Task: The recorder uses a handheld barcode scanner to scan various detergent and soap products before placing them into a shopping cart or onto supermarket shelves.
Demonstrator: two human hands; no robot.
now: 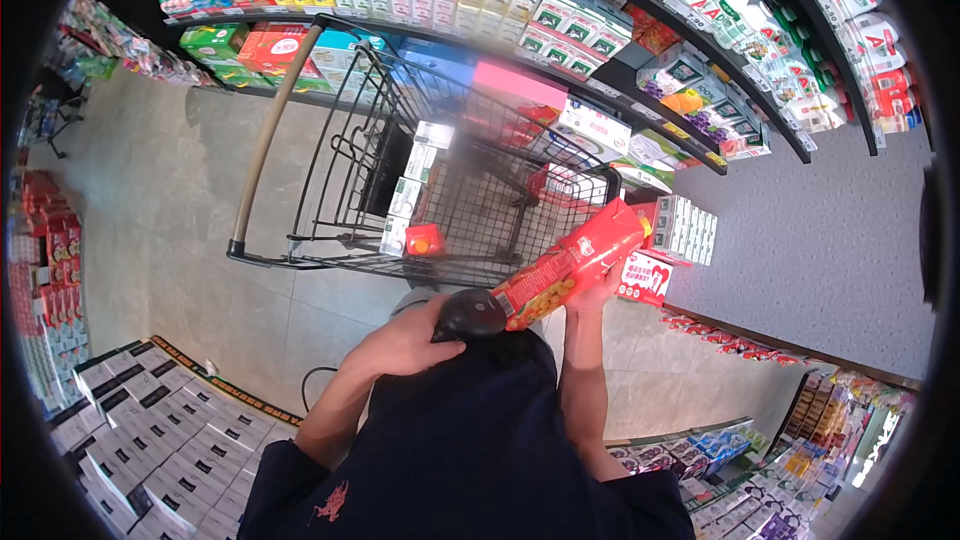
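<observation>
My left hand grips a black handheld barcode scanner, whose head is at the lower end of a large red drink carton. Around the carton's upper part, near its yellow cap, my right hand is closed; the carton lies tilted across the front of my body. Beyond both hands stands a black wire shopping cart with its handle on the left. Several white cartons form a row inside it, beside a small red carton with its top facing up.
Shelves of boxed and bottled drinks curve behind the cart. A grey counter or display top lies to the right, with stacked small cartons near its edge. Stacked white boxes stand at the lower left, more packaged goods at the lower right.
</observation>
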